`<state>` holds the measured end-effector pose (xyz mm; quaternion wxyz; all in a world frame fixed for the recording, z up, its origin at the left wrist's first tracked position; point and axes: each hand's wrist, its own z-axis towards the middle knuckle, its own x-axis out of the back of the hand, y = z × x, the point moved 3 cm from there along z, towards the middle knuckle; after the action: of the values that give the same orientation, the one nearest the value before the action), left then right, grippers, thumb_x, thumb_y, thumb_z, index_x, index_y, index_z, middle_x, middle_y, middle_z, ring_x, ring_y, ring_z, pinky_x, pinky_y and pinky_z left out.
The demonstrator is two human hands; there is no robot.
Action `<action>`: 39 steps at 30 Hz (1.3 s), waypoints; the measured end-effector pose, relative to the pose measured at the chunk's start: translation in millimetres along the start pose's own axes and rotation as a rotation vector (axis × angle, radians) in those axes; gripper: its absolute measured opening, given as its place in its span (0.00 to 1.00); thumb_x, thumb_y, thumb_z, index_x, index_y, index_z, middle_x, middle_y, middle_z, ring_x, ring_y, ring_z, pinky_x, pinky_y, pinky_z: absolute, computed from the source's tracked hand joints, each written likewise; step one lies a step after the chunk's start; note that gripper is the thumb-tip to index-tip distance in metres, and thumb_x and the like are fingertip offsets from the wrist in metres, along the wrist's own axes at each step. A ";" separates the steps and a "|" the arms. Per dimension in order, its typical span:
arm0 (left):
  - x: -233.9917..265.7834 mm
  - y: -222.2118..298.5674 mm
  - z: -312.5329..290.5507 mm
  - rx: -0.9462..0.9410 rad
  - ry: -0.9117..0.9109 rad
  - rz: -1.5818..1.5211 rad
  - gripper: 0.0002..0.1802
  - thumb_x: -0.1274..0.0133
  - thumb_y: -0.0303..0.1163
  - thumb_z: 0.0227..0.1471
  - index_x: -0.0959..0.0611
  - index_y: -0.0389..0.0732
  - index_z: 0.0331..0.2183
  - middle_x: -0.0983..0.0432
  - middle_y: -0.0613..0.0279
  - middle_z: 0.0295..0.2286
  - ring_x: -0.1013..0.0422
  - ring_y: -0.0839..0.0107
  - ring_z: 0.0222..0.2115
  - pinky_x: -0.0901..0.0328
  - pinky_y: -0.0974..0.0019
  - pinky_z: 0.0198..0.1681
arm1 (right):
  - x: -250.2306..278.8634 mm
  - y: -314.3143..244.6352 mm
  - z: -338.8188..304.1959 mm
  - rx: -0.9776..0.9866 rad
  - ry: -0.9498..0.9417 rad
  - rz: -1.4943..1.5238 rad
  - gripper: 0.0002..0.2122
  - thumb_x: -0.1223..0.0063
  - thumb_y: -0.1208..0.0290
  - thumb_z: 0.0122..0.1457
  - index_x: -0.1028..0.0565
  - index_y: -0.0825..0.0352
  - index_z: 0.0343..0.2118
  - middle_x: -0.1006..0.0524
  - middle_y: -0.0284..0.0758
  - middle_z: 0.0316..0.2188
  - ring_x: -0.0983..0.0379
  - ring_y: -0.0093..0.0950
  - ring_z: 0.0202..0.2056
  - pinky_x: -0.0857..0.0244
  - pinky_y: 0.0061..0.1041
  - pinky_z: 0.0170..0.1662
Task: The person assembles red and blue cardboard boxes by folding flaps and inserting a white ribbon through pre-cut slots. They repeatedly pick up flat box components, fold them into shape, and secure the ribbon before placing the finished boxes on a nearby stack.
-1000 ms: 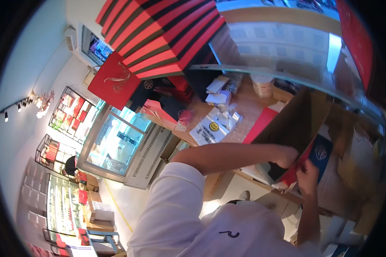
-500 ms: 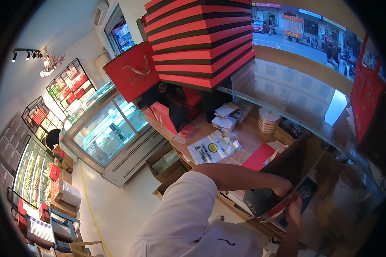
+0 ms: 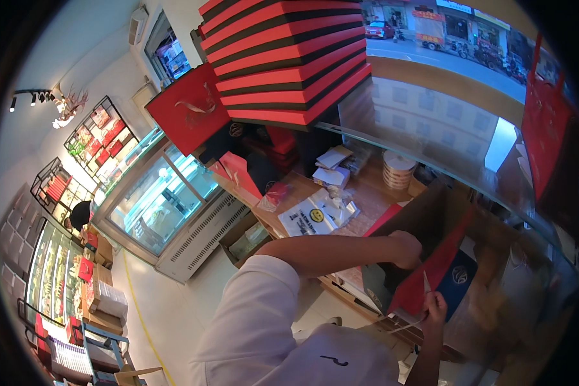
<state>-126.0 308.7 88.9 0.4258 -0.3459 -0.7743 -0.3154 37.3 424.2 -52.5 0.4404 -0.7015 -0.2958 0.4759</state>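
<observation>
A large gift bag [image 3: 420, 287] stands tilted at the counter's near side, with red, dark blue and green panels and a dark inside. My left hand [image 3: 406, 249] is bent over its opening, the wrist curled and the fingers hidden against the dark inside. On the near side my right hand [image 3: 435, 307] is closed on the bag's edge, beside the red and blue panels. A thin white sliver stands up by the right fingers; I cannot make out what it is. White cord hangs from the bag beneath that hand.
A tall stack of red and black boxes [image 3: 289, 61] stands at the counter's far side. Near it lie a clear plastic bag with a yellow smiley [image 3: 317, 219], small white packs [image 3: 332, 168] and a tape-like stack of rolls [image 3: 399, 170]. A glass display case [image 3: 164, 196] stands left.
The bag's red panel has come into view and its opening looks wider. My left hand has moved left and up; my right hand sits slightly lower. The whole view has shifted a little.
</observation>
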 end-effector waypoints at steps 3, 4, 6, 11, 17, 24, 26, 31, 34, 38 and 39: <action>5.2 -4.0 -7.4 -0.049 -0.111 -0.028 0.22 0.58 0.47 0.47 0.20 0.41 0.35 0.25 0.51 0.33 0.29 0.56 0.37 0.36 0.58 0.41 | 9.1 3.2 -3.1 0.034 0.074 0.027 0.09 0.49 0.64 0.55 0.33 0.63 0.25 0.38 0.24 0.13 0.46 0.13 0.13 0.55 0.14 0.15; 4.5 -5.5 -8.9 -0.056 -0.051 -0.002 0.21 0.58 0.46 0.48 0.20 0.42 0.35 0.25 0.51 0.33 0.29 0.56 0.37 0.36 0.58 0.41 | 9.0 1.9 -5.0 0.040 0.088 0.021 0.09 0.50 0.64 0.56 0.33 0.63 0.25 0.39 0.24 0.13 0.47 0.13 0.13 0.55 0.14 0.15; 1.8 -8.9 -11.2 -0.071 0.070 0.050 0.20 0.58 0.46 0.49 0.20 0.42 0.34 0.25 0.51 0.32 0.29 0.55 0.36 0.36 0.58 0.40 | 11.1 3.8 -7.6 0.047 0.097 0.015 0.09 0.51 0.64 0.56 0.33 0.62 0.25 0.39 0.24 0.13 0.47 0.13 0.13 0.55 0.14 0.15; 1.1 -0.8 -19.0 -0.082 0.371 -0.087 0.22 0.60 0.45 0.52 0.26 0.39 0.42 0.26 0.47 0.32 0.30 0.53 0.37 0.36 0.57 0.40 | 16.0 1.7 -20.1 0.037 0.158 -0.004 0.09 0.53 0.63 0.57 0.33 0.61 0.26 0.39 0.24 0.13 0.47 0.14 0.13 0.53 0.14 0.16; 8.7 37.8 -18.3 -0.148 0.349 -0.469 0.28 0.56 0.42 0.51 0.37 0.35 0.49 0.28 0.38 0.32 0.31 0.46 0.35 0.37 0.53 0.41 | 22.3 0.7 -25.2 0.027 0.187 0.037 0.08 0.52 0.67 0.56 0.33 0.62 0.23 0.38 0.24 0.13 0.46 0.13 0.15 0.55 0.15 0.17; 1.1 42.2 -23.1 -0.086 0.196 -0.196 0.19 0.58 0.34 0.49 0.34 0.36 0.43 0.28 0.38 0.27 0.32 0.44 0.32 0.37 0.49 0.35 | 58.9 2.7 -70.9 -0.104 0.152 -0.152 0.05 0.47 0.70 0.53 0.27 0.65 0.27 0.36 0.23 0.15 0.44 0.12 0.16 0.53 0.13 0.18; 1.6 42.9 -31.7 -0.099 0.158 -0.235 0.18 0.58 0.32 0.50 0.35 0.36 0.43 0.28 0.40 0.27 0.32 0.45 0.32 0.37 0.52 0.34 | 88.5 -5.4 -97.8 -0.154 0.168 -0.136 0.02 0.47 0.74 0.52 0.27 0.66 0.27 0.37 0.22 0.14 0.46 0.11 0.15 0.55 0.13 0.16; 8.9 51.3 -28.1 -0.194 0.075 -0.269 0.16 0.58 0.30 0.50 0.34 0.36 0.42 0.29 0.41 0.25 0.31 0.46 0.29 0.38 0.53 0.33 | 160.8 -34.4 -186.8 -0.188 0.441 0.010 0.03 0.48 0.76 0.51 0.28 0.67 0.29 0.34 0.25 0.15 0.46 0.12 0.13 0.52 0.12 0.15; 7.4 45.6 -36.6 -0.171 0.040 -0.325 0.15 0.58 0.30 0.51 0.34 0.35 0.42 0.30 0.41 0.23 0.32 0.46 0.28 0.38 0.54 0.32 | 197.9 -37.2 -215.6 -0.023 0.441 0.066 0.02 0.50 0.77 0.52 0.30 0.68 0.28 0.33 0.28 0.16 0.43 0.15 0.12 0.48 0.13 0.13; -1.3 51.0 -39.4 -0.166 -0.044 -0.324 0.16 0.58 0.31 0.53 0.34 0.35 0.44 0.29 0.44 0.22 0.29 0.53 0.24 0.36 0.61 0.32 | 188.7 -49.7 -199.1 0.484 0.193 0.425 0.10 0.44 0.69 0.51 0.31 0.68 0.31 0.30 0.32 0.22 0.36 0.19 0.18 0.42 0.13 0.18; -3.9 50.7 -38.1 -0.176 -0.059 -0.409 0.17 0.58 0.31 0.53 0.34 0.35 0.44 0.28 0.47 0.23 0.29 0.56 0.25 0.36 0.63 0.33 | 185.6 -55.2 -192.9 0.558 0.186 0.434 0.11 0.43 0.68 0.51 0.31 0.68 0.32 0.31 0.32 0.23 0.35 0.20 0.20 0.42 0.13 0.19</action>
<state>-66.8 306.3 112.1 0.2983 -0.2266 -0.8100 -0.4511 285.6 538.2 -47.7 0.5286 -0.6409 0.0427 0.5550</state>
